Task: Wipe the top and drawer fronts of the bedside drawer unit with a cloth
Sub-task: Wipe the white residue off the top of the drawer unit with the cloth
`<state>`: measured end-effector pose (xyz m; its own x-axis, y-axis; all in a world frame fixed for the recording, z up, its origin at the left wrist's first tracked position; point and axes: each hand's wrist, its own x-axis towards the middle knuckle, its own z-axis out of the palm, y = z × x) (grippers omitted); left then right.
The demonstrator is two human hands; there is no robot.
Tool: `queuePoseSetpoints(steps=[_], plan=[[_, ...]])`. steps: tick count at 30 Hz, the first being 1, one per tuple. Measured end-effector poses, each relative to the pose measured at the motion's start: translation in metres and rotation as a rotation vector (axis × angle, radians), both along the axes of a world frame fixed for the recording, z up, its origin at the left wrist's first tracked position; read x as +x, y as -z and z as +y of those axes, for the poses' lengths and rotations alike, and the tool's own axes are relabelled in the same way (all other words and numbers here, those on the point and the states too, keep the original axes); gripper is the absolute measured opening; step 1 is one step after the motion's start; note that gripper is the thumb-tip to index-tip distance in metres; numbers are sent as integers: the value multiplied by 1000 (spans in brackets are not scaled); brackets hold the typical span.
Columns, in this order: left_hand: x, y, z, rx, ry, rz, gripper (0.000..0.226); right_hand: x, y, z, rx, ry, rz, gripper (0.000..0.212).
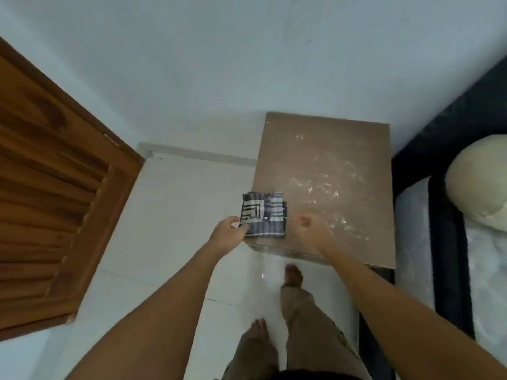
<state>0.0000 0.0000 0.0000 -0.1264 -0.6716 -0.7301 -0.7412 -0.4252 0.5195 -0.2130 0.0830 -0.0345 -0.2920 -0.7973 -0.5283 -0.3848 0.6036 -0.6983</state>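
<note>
Where the task stands: at the very start by my reading, since the cloth is folded and the top shows no wiped path.
Cloth [263, 215]: a checked square lying flat on the near-left corner of the drawer unit [329, 144], its left edge overhanging a little.
Left hand [229, 232]: thumb and fingers pinch the cloth's near-left corner.
Right hand [306, 225]: over the near edge of the top, just right of the cloth, apart from it; fingers curled in, nothing seen in them.
Whitish marks [321, 187]: scattered over the middle and near-right of the top, away from the cloth.
Drawer fronts: hidden from this high view, so I cannot tell their state.
Next move calls for: a flat palm on the cloth, then strokes to the far and right edges through the marks; the fronts probably need a crouch afterwards.
Bed [411, 229]: close against the unit's right side, leaving little room there.
</note>
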Motion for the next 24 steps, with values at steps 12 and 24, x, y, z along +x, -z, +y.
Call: queuePoseSetpoints(steps=[12,24], plan=[[-44,107,-48,70,-128,-57,70,-3,109,-127,-25,-813,482,90],[-50,97,-79,45,-388,74,20,-14,93,-155,143,-608,-19,34]])
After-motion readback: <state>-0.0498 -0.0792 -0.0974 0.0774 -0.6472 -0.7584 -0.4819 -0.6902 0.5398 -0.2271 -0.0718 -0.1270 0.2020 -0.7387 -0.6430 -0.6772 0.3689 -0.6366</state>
